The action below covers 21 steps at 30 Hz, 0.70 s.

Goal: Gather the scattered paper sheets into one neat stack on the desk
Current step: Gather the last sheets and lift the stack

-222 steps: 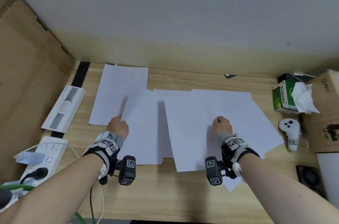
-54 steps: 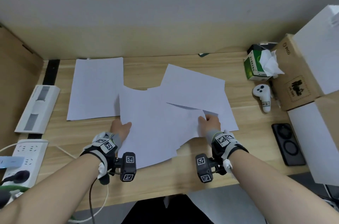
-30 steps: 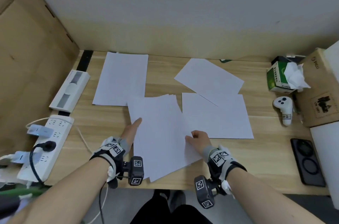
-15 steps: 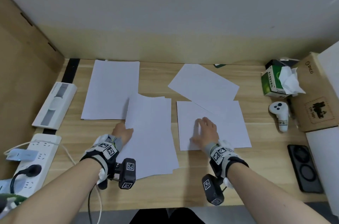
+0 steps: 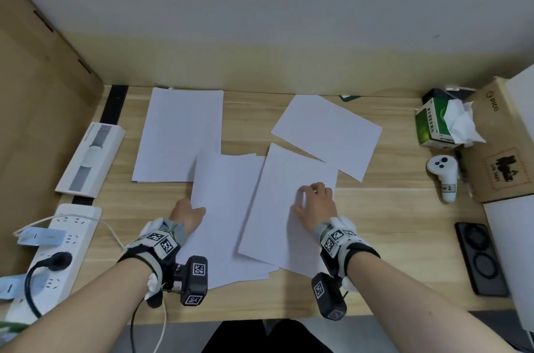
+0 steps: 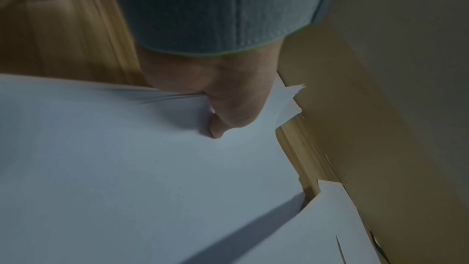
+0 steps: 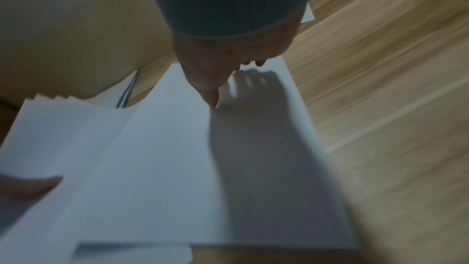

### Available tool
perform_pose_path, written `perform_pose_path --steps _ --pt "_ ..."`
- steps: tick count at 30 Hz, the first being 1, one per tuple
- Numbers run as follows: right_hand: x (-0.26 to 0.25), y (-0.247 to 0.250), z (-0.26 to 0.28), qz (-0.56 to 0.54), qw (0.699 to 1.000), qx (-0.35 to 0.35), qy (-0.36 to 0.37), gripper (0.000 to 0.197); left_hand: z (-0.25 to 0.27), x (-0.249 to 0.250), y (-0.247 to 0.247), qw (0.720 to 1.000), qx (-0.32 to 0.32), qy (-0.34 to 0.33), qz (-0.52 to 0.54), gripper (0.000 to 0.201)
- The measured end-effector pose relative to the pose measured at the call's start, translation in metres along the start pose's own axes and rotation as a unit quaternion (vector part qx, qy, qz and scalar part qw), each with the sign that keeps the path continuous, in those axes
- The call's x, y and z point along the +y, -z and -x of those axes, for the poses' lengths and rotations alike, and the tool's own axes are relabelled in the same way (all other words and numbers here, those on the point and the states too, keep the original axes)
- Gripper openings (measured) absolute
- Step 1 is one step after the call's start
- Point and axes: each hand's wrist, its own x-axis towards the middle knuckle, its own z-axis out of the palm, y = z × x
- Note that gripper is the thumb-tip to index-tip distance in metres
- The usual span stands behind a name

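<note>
White paper sheets lie on the wooden desk. My left hand pinches the left edge of a small stack, thumb on top and fingers hidden beneath the stack. My right hand presses bent fingertips on a single tilted sheet, whose left part overlaps the stack. In the right wrist view the thumb tip touches that sheet. A tilted sheet lies at the back right, and another sheet or small pile at the back left.
A power strip with plugs and a flat white box line the left side. A tissue box, a white controller, cardboard boxes and a black case stand on the right.
My right hand has slid the single sheet leftward and turned it, so it now overlaps the stack. My left hand still holds the stack's left edge.
</note>
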Motion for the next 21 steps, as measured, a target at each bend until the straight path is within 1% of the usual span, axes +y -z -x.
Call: perform_pose_path --steps 1,2,4,7,9,12,13,15,16,17,19,21 --pt "0.002 -0.002 0.003 0.006 1.000 -0.003 0.021 0.042 0.001 0.000 0.000 1.000 0.006 -0.004 0.000 0.017" --pt "0.005 -0.002 0.006 0.017 0.999 -0.017 0.035 0.052 0.002 0.001 0.000 1.000 0.007 -0.002 -0.001 0.014" --pt "0.007 -0.007 0.009 0.028 0.998 -0.043 0.045 0.070 0.002 0.001 0.000 1.000 0.007 -0.006 0.009 0.013" --pt "0.008 -0.011 0.011 0.006 0.997 -0.032 0.064 0.075 0.004 0.004 -0.005 1.000 0.007 0.008 0.030 0.014" --pt "0.005 -0.015 0.014 -0.001 0.994 -0.060 0.087 0.080 0.009 0.008 -0.011 0.998 -0.008 0.019 0.058 0.017" --pt "-0.003 -0.024 0.019 0.036 0.988 -0.068 0.137 0.083 0.015 0.014 -0.022 0.985 -0.062 0.026 0.157 0.045" --pt "-0.006 -0.028 0.020 0.044 0.985 -0.068 0.154 0.084 0.015 0.015 -0.027 0.983 -0.068 0.026 0.170 0.058" --pt "-0.013 -0.035 0.021 0.044 0.980 -0.069 0.182 0.084 0.012 0.015 -0.035 0.985 -0.075 0.013 0.157 0.081" --pt "-0.015 -0.037 0.021 0.038 0.978 -0.073 0.193 0.084 0.010 0.014 -0.039 0.987 -0.077 0.000 0.143 0.085" --pt "-0.018 -0.036 0.021 0.027 0.975 -0.083 0.203 0.083 0.011 0.015 -0.042 0.988 -0.080 -0.010 0.131 0.083" --pt "-0.020 -0.032 0.018 -0.016 0.974 -0.089 0.209 0.078 0.014 0.021 -0.044 0.990 -0.085 -0.025 0.112 0.065" --pt "-0.017 -0.027 0.016 -0.074 0.979 -0.046 0.183 0.074 0.017 0.027 -0.044 0.993 -0.078 -0.032 0.086 0.047"
